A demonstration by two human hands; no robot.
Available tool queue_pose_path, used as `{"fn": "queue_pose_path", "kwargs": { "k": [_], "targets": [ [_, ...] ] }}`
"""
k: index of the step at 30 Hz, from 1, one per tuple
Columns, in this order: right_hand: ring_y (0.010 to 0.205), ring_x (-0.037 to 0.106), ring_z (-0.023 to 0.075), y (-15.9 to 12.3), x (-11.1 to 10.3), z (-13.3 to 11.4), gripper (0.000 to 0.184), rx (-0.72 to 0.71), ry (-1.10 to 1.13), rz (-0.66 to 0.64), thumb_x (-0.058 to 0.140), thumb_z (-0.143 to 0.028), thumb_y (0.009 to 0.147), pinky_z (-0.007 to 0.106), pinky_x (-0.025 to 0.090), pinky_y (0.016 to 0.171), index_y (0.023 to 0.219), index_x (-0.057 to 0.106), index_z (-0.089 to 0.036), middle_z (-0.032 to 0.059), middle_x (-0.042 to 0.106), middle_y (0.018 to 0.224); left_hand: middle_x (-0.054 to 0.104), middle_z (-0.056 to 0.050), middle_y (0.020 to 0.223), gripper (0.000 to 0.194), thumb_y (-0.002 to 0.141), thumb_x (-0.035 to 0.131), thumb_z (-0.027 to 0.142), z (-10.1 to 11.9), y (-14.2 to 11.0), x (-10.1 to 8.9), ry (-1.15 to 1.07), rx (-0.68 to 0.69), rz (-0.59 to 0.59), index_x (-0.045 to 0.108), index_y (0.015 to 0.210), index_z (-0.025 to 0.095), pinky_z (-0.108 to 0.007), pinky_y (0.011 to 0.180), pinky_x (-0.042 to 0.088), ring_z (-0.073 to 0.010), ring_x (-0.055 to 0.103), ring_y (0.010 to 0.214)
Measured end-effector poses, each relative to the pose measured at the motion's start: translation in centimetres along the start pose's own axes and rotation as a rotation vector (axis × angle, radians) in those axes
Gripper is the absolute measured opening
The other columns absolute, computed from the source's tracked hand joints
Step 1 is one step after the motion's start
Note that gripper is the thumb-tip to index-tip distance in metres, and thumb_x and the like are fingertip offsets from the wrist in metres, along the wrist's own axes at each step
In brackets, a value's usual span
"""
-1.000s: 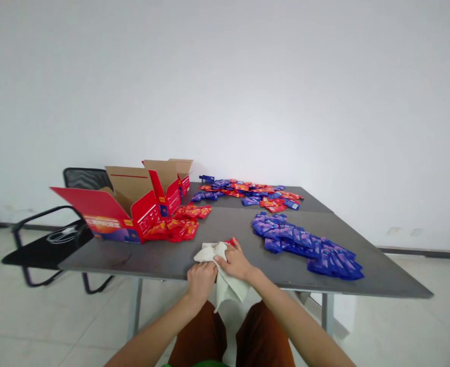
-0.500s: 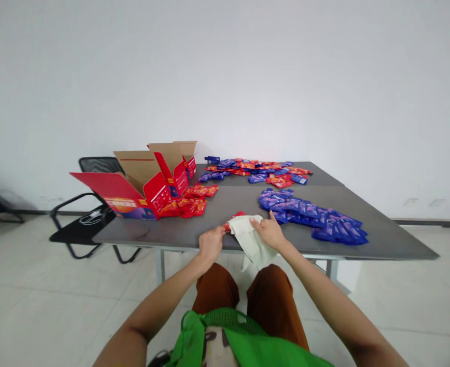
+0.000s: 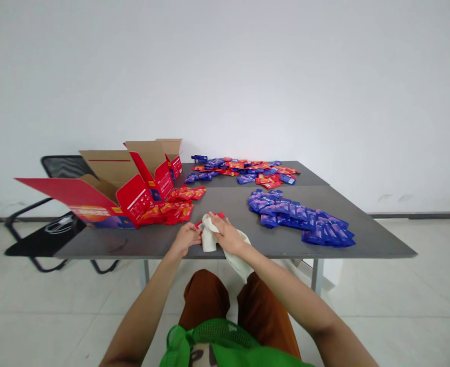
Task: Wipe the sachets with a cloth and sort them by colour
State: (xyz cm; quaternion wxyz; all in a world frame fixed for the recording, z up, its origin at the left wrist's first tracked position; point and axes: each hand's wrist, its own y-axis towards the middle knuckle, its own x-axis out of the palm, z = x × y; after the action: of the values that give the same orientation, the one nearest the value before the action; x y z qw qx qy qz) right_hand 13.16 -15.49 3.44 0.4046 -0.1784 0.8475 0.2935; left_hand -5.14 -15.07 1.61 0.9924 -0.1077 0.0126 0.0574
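A pale cloth bag (image 3: 209, 237) lies at the near edge of the grey table (image 3: 159, 244) and hangs over it toward my lap. My right hand (image 3: 227, 235) grips the bag from above, fingers curled on the fabric. My left hand (image 3: 186, 239) is closed just left of it, pinching a red sachet (image 3: 199, 225) at the bag's edge. A bit of red also shows behind the bag.
Open red cardboard boxes (image 3: 133, 188) stand at the table's left, with a pile of red sachets (image 3: 171, 206) beside them. A pile of blue sachets (image 3: 301, 219) lies right of my hands, mixed red and blue sachets (image 3: 243, 171) at the far end. A black chair (image 3: 52, 224) stands left.
My hands drew apart with the bag spread between them, then came together again; the right hand now bunches the cloth. The view shifted as my head moved.
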Motion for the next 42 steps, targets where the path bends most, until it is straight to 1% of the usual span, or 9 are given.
{"fn": "queue_pose_path", "kwargs": {
  "k": [4,11,16,22,26,29,33,38,42],
  "targets": [
    [0.138,0.023,0.0206,1.9,2.2,0.8,0.049,0.017,-0.164,-0.127,0.032,-0.042,0.095,0.042,0.018,0.11,0.131,0.048,-0.014,0.0111,0.044,0.14,0.055,0.006,0.053,0.017,0.07,0.054,0.016,-0.3,0.2,-0.2,0.13,-0.002,-0.037,0.038,0.074,0.019,-0.027,0.051,0.053,-0.0128,0.061,0.049],
    [0.139,0.016,0.0245,4.7,1.4,3.8,0.056,0.25,-0.389,-0.083,0.025,-0.044,0.097,0.045,0.012,0.11,0.126,0.052,-0.003,0.0192,0.051,0.132,0.055,0.001,0.047,0.002,0.078,0.043,0.019,-0.6,1.0,1.1,0.256,-0.07,0.014,0.041,0.079,0.019,-0.03,0.048,0.053,-0.0189,0.064,0.047],
    [0.14,0.016,0.0211,3.2,1.1,2.2,0.054,-0.012,-0.381,-0.167,0.028,-0.045,0.097,0.043,0.002,0.112,0.109,0.062,-0.004,0.0198,0.059,0.122,0.058,-0.006,0.047,0.011,0.073,0.043,0.021,0.8,1.4,0.5,0.185,-0.188,-0.062,0.052,0.073,0.015,-0.034,0.053,0.053,-0.0218,0.063,0.047],
    [0.137,0.025,0.0249,-0.5,1.3,-1.6,0.041,-0.256,-0.252,-0.216,0.035,-0.048,0.095,0.057,-0.01,0.107,0.104,0.064,-0.02,0.0072,0.052,0.134,0.054,-0.002,0.047,0.019,0.07,0.039,0.025,2.0,1.5,-0.9,0.019,-0.273,-0.231,0.053,0.062,0.015,-0.022,0.042,0.043,-0.0117,0.05,0.039],
    [0.125,0.045,0.0221,-1.6,0.7,-1.6,0.035,-0.323,-0.18,-0.254,0.039,-0.043,0.095,0.05,0.0,0.111,0.088,0.065,-0.02,0.0062,0.057,0.129,0.058,-0.002,0.051,0.016,0.068,0.05,0.028,2.6,1.0,-0.6,0.092,-0.274,-0.201,0.056,0.065,0.013,-0.021,0.043,0.043,-0.0112,0.052,0.04],
    [0.093,0.064,0.0183,-2.5,0.2,-0.6,0.036,-0.305,-0.113,-0.239,0.04,-0.042,0.095,0.046,0.009,0.111,0.078,0.062,-0.019,0.0037,0.07,0.095,0.064,-0.007,0.057,0.017,0.068,0.055,0.028,2.7,0.8,-0.3,0.156,-0.279,-0.171,0.06,0.068,0.012,-0.025,0.052,0.051,-0.0165,0.062,0.05],
    [0.062,0.06,0.0161,-3.3,-0.7,1.2,0.044,0.003,0.097,0.08,0.036,-0.049,0.094,0.041,0.037,0.096,0.067,0.054,-0.019,-0.0027,0.057,0.057,0.068,-0.01,0.063,0.014,0.071,0.06,0.026,2.4,0.9,-0.1,0.236,-0.258,-0.182,0.062,0.072,0.012,-0.028,0.06,0.054,-0.0202,0.067,0.062],
    [0.07,0.058,0.0173,0.3,-2.4,3.1,0.046,0.266,0.48,0.523,0.039,-0.056,0.089,0.029,0.047,0.067,0.084,0.058,-0.014,0.0031,0.064,0.077,0.068,-0.012,0.062,0.012,0.073,0.063,0.022,2.1,1.2,-0.2,0.235,-0.252,-0.163,0.06,0.073,0.011,-0.029,0.062,0.055,-0.0207,0.068,0.063],
    [0.096,0.059,0.0201,3.1,-0.8,2.8,0.046,0.05,0.492,0.329,0.036,-0.049,0.091,0.033,0.045,0.085,0.111,0.057,-0.013,0.0096,0.064,0.107,0.067,-0.009,0.06,0.003,0.07,0.06,0.012,2.1,1.1,-0.6,0.19,-0.234,-0.209,0.061,0.073,0.01,-0.031,0.063,0.055,-0.0208,0.068,0.063]
  ]
}}
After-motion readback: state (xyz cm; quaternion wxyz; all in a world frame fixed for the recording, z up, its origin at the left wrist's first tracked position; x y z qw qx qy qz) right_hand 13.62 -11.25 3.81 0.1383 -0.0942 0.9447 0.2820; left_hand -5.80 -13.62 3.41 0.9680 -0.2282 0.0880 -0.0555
